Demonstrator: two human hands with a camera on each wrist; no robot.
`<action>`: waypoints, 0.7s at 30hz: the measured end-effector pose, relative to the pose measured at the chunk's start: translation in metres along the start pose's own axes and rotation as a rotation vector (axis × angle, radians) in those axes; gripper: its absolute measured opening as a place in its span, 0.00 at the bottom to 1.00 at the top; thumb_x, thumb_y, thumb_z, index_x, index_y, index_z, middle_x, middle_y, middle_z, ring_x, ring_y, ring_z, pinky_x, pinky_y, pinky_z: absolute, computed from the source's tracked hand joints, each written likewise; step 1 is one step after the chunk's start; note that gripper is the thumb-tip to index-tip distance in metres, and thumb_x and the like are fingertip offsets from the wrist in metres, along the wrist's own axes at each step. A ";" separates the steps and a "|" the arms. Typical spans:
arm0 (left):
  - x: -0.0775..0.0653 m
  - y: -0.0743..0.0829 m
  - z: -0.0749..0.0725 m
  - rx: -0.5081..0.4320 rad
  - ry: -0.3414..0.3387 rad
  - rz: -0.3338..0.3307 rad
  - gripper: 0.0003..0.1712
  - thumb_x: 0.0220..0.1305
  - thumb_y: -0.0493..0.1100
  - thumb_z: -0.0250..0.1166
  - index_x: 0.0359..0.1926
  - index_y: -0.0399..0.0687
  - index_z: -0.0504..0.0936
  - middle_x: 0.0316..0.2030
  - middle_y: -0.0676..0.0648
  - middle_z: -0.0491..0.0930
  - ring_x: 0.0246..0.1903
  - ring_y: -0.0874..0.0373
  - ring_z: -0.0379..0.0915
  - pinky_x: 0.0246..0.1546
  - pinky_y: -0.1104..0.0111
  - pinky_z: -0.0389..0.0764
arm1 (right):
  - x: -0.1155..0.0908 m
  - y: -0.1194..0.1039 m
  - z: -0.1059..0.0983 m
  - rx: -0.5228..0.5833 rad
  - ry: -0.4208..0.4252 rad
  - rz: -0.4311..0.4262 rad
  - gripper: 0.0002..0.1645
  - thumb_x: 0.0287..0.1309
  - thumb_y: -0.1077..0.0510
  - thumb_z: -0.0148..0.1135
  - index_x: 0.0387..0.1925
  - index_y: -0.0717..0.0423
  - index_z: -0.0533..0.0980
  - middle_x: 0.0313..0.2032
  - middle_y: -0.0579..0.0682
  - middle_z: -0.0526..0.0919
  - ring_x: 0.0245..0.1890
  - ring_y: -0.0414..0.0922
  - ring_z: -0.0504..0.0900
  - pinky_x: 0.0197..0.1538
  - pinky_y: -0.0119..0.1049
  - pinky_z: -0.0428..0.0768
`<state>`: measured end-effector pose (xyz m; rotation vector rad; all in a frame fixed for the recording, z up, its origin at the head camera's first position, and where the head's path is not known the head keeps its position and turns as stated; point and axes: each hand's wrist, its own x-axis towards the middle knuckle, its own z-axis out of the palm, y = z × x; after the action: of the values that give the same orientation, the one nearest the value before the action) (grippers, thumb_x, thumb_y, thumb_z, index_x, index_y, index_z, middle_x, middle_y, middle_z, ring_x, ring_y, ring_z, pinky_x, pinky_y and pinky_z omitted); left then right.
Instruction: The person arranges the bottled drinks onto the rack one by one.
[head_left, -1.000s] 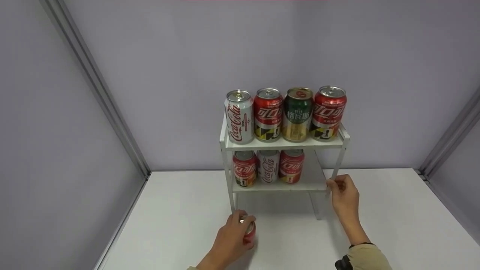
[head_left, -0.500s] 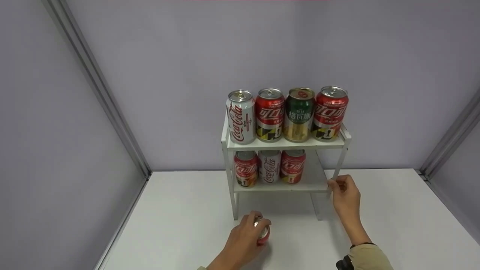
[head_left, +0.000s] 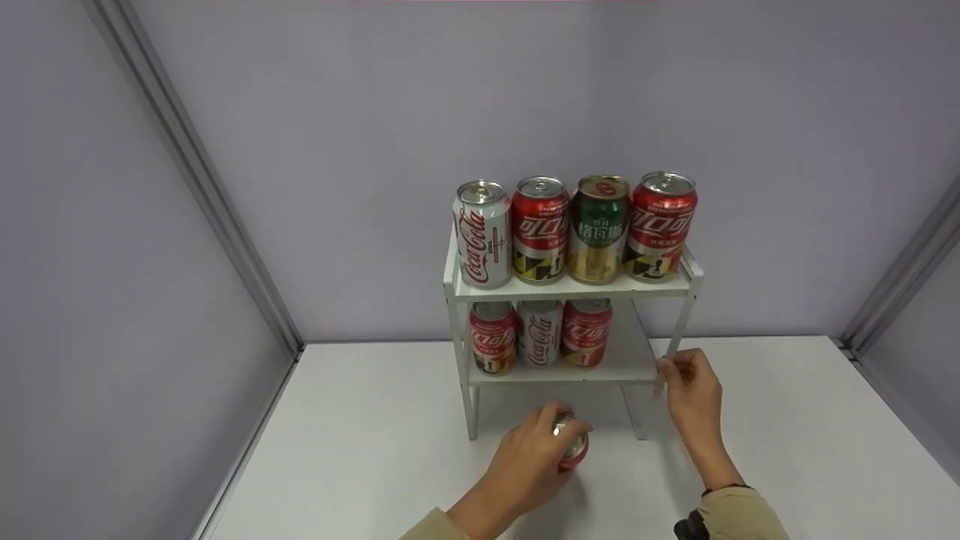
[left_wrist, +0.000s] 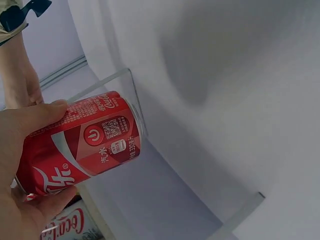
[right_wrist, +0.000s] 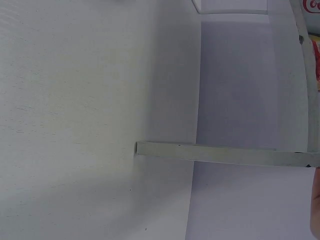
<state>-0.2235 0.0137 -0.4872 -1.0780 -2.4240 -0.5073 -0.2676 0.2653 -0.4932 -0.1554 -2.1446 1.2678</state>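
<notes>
My left hand (head_left: 529, 457) grips a red Coca-Cola can (left_wrist: 82, 145) around its side, in front of the white two-tier rack (head_left: 570, 295) and below its lower shelf. In the left wrist view the thumb lies along one side of the can and fingers along the other; its base faces away from the palm. My right hand (head_left: 694, 397) pinches the rack's right front post (right_wrist: 225, 154) near the lower shelf's corner. Three cans stand on that shelf: a red can (head_left: 493, 341), a white Coca-Cola can (head_left: 539, 337) and another red can (head_left: 586, 336).
Along the top shelf stand a white Coca-Cola can (head_left: 482, 236), a red can (head_left: 541, 229), a green and gold can (head_left: 599, 229) and another red can (head_left: 662, 225). The rack stands on a white table (head_left: 360, 420), with a grey wall (head_left: 375, 150) behind.
My left hand has carried the red can rightward and slightly farther from me, from near the rack's left leg to before its middle. The right hand keeps its place at the post.
</notes>
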 end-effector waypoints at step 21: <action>0.085 0.025 -0.023 0.198 0.194 0.293 0.31 0.49 0.49 0.72 0.55 0.61 0.71 0.51 0.50 0.70 0.50 0.57 0.69 0.34 0.73 0.79 | 0.000 -0.001 0.000 -0.050 0.026 -0.012 0.11 0.60 0.55 0.59 0.36 0.60 0.72 0.31 0.51 0.79 0.31 0.34 0.74 0.34 0.21 0.68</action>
<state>-0.2502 0.0698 -0.4196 -1.2087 -2.0546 -0.2556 -0.2673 0.2652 -0.4927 -0.1794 -2.1527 1.1997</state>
